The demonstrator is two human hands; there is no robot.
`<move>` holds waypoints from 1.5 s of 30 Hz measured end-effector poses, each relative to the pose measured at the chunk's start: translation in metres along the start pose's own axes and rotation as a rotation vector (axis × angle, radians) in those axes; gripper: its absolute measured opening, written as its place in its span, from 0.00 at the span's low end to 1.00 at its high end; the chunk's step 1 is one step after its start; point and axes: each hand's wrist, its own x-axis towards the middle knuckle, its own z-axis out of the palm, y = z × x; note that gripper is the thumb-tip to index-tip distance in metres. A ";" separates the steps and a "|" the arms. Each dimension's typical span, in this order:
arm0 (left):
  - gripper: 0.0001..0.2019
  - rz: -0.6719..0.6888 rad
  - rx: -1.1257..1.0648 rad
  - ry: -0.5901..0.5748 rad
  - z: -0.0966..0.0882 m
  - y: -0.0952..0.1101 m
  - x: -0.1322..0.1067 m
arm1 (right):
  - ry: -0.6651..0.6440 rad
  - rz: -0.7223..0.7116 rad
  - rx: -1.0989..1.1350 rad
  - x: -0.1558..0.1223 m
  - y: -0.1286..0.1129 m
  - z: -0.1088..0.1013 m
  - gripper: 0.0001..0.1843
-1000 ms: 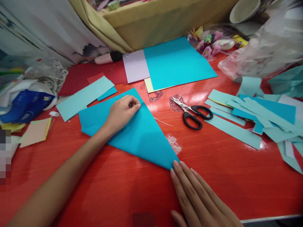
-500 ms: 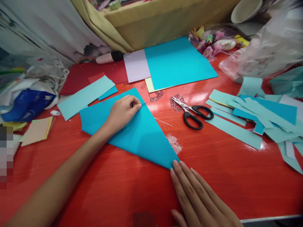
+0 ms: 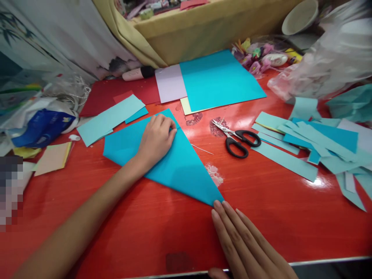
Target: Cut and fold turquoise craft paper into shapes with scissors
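A folded blue sheet of paper [image 3: 180, 162] lies on the red table, with a pointed corner toward me. My left hand [image 3: 158, 135] rests on its upper part near the right edge, fingers curled in and thumb against them; I see nothing inside the curl. At the near tip, the fingertips of my right hand [image 3: 244, 236] touch the paper, its fingers stretched out flat and side by side. A pair of scissors [image 3: 236, 137] with black handles lies right of the sheet, blades slightly apart.
Pale and blue paper strips [image 3: 316, 139] are heaped at the right. Behind lie a large blue sheet [image 3: 223, 81], a lilac sheet [image 3: 171, 83] and red paper [image 3: 101, 97]. Cut pale strips [image 3: 112, 120] lie at left, near a blue packet [image 3: 43, 128]. A plastic bag [image 3: 328, 66] stands at the far right.
The camera view has shifted slightly, showing the table's near edge. My left hand has turned a little on the paper; my right fingertips stay at the tip.
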 end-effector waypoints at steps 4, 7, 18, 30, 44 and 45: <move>0.12 0.310 0.015 0.024 -0.028 0.047 -0.037 | 0.057 0.039 0.008 0.004 0.002 0.000 0.30; 0.16 0.606 -0.083 -0.080 -0.044 0.087 -0.082 | 0.166 0.065 0.068 0.008 -0.001 0.001 0.21; 0.28 0.438 -0.086 -0.401 -0.051 0.064 -0.118 | 0.177 0.134 0.191 0.006 -0.007 -0.001 0.13; 0.31 0.376 -0.094 -0.552 -0.055 0.041 -0.118 | 0.171 0.188 0.245 0.003 -0.011 0.002 0.17; 0.30 0.043 0.014 -0.529 -0.064 -0.054 -0.134 | 0.086 0.177 0.227 0.001 -0.009 -0.003 0.17; 0.30 0.016 0.015 -0.523 -0.065 -0.062 -0.136 | 0.085 0.183 0.221 0.001 -0.009 -0.004 0.17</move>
